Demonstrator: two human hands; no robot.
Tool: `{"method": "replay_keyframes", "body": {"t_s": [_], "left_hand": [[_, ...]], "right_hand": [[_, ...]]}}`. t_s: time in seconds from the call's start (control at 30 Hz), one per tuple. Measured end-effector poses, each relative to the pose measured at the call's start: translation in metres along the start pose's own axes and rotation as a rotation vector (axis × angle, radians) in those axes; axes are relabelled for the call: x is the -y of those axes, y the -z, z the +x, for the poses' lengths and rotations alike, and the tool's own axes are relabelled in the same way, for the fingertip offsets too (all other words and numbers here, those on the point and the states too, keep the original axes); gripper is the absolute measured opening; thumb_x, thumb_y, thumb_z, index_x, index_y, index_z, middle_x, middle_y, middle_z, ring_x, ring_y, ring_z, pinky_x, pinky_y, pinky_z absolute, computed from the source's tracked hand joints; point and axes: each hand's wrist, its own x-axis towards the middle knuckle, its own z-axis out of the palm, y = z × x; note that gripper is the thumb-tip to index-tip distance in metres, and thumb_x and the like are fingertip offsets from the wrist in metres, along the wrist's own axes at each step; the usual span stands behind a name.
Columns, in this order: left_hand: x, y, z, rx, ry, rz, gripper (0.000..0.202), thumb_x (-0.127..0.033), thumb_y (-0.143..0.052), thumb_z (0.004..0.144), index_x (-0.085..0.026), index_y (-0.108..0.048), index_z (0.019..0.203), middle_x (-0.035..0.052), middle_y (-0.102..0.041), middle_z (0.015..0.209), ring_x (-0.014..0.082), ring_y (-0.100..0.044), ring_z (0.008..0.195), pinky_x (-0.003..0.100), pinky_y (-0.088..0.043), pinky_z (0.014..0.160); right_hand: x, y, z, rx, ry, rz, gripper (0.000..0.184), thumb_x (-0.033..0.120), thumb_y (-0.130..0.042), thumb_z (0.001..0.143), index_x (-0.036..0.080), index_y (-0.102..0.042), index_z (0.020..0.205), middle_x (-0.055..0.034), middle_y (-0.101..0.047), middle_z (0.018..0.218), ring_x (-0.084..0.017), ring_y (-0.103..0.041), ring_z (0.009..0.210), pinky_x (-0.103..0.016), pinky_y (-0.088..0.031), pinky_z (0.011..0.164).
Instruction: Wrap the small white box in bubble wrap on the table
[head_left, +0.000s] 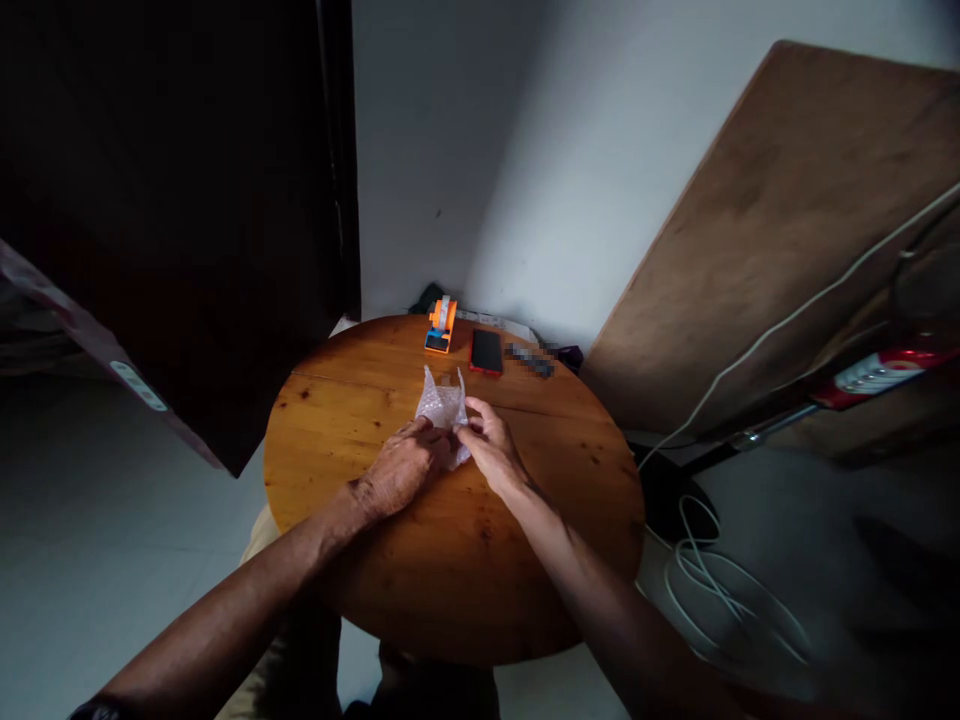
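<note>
A small piece of clear bubble wrap [442,403] stands crumpled near the middle of a round wooden table [375,420]. My left hand [401,470] lies over its near edge with the fingers curled onto it. My right hand [489,445] pinches the wrap's right side between thumb and fingers. What the wrap covers, if anything, is hidden under my hands.
At the table's far edge sit an orange tape dispenser [441,327], a red-edged phone [487,351] and a small blurred item [529,360]. A wooden board [772,230] leans on the wall at the right. White cable [712,590] coils on the floor. A dark door [180,200] stands at the left.
</note>
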Motion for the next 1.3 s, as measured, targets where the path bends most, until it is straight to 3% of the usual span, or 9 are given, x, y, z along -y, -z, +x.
{"method": "replay_keyframes", "body": {"t_s": [0.1,0.27,0.5,0.7,0.97,1.13,1.3], "left_hand": [[0.0,0.0,0.0,-0.01,0.008,-0.024,0.02,-0.015,-0.047,0.096,-0.017,-0.066,0.099,0.0078,-0.069,0.103,0.0221,-0.056,0.102,0.036,-0.049,0.095],[0.002,-0.005,-0.002,-0.086,0.039,-0.072,0.025,-0.014,-0.047,0.094,-0.016,-0.066,0.111,0.01,-0.064,0.121,0.023,-0.055,0.109,0.036,-0.048,0.097],[0.003,-0.007,-0.005,-0.104,0.048,-0.104,0.026,-0.013,-0.044,0.093,-0.018,-0.07,0.095,0.0082,-0.064,0.104,0.0223,-0.055,0.101,0.034,-0.05,0.088],[0.005,-0.011,-0.007,-0.164,0.005,-0.233,0.025,-0.008,-0.047,0.089,-0.019,-0.069,0.093,0.0072,-0.067,0.105,0.021,-0.057,0.104,0.034,-0.05,0.092],[0.009,-0.012,-0.015,-0.29,0.053,-0.398,0.027,-0.009,-0.053,0.078,-0.018,-0.058,0.103,0.008,-0.067,0.094,0.0185,-0.065,0.081,0.031,-0.054,0.073],[0.013,-0.009,-0.017,-0.32,0.069,-0.542,0.029,-0.005,-0.047,0.079,-0.019,-0.056,0.102,0.0054,-0.07,0.095,0.0173,-0.068,0.087,0.03,-0.055,0.078],[0.014,-0.018,-0.016,-0.37,0.06,-0.55,0.021,-0.007,-0.049,0.086,-0.019,-0.057,0.101,0.0054,-0.069,0.096,0.0156,-0.068,0.087,0.027,-0.054,0.078]], "right_hand": [[-0.002,-0.002,-0.001,0.013,0.023,0.015,0.062,0.028,-0.062,0.071,0.018,-0.05,0.13,0.0065,-0.057,0.068,-0.01,-0.049,0.051,-0.02,-0.042,0.046],[-0.001,-0.004,-0.005,0.012,0.022,0.077,0.066,0.033,-0.065,0.069,0.017,-0.05,0.131,0.0064,-0.055,0.07,-0.009,-0.047,0.05,-0.02,-0.039,0.042],[-0.001,-0.006,-0.008,-0.005,0.041,0.077,0.063,0.036,-0.066,0.069,0.016,-0.055,0.129,0.0045,-0.057,0.073,-0.008,-0.048,0.054,-0.019,-0.037,0.044],[-0.003,-0.006,-0.011,-0.016,0.058,0.029,0.059,0.036,-0.064,0.073,0.015,-0.058,0.128,-0.001,-0.064,0.081,-0.011,-0.054,0.061,-0.021,-0.04,0.048],[-0.002,0.008,-0.016,0.154,0.03,0.218,0.064,0.027,-0.062,0.067,0.016,-0.056,0.13,-0.0043,-0.073,0.088,-0.013,-0.059,0.06,-0.028,-0.048,0.058],[0.001,0.019,-0.016,0.278,0.008,0.28,0.06,0.023,-0.065,0.065,0.017,-0.058,0.125,-0.0075,-0.073,0.099,-0.015,-0.063,0.072,-0.031,-0.05,0.067],[-0.004,0.012,-0.015,0.313,0.091,0.205,0.06,0.022,-0.069,0.067,0.019,-0.057,0.126,-0.0069,-0.071,0.105,-0.013,-0.059,0.073,-0.027,-0.048,0.066]]}}
